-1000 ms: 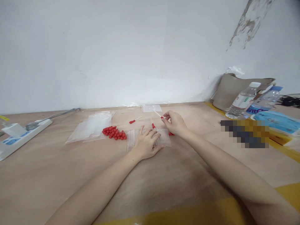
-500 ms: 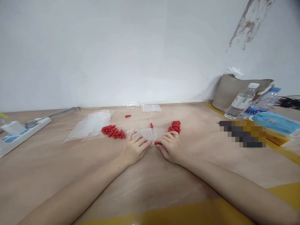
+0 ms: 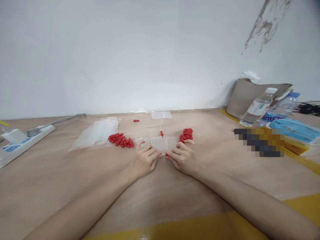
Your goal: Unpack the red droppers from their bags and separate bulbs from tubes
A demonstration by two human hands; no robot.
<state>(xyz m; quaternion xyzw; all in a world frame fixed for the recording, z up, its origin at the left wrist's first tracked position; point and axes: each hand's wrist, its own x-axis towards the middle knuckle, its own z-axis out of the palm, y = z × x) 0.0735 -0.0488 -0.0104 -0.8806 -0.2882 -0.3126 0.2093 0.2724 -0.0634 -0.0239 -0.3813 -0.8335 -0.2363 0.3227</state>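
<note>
My left hand (image 3: 145,159) is pinched at the end of a thin clear glass tube (image 3: 163,154) just above the table. Facing it, my right hand (image 3: 183,158) grips a red rubber bulb (image 3: 167,154), mostly covered by its fingers, against the tube's other end. Behind both hands lies a row of clear glass tubes (image 3: 156,143). Loose red bulbs are heaped to the left (image 3: 121,140) of the row, and a smaller heap of red bulbs (image 3: 187,134) touches its right end. A dropper with a red bulb (image 3: 162,133) lies just beyond the row.
Another red-bulbed dropper (image 3: 136,120) lies farther back, near a small zip bag (image 3: 161,115). Clear plastic bags (image 3: 97,133) are stacked at left, beside a power strip (image 3: 30,143). At right stand water bottles (image 3: 258,108), a grey-brown bin (image 3: 240,96) and a blue packet (image 3: 295,130).
My right fingers have closed further over the red bulb, and its end now sits at the tube by my left fingertips. The far dropper has shifted slightly toward the wall.
</note>
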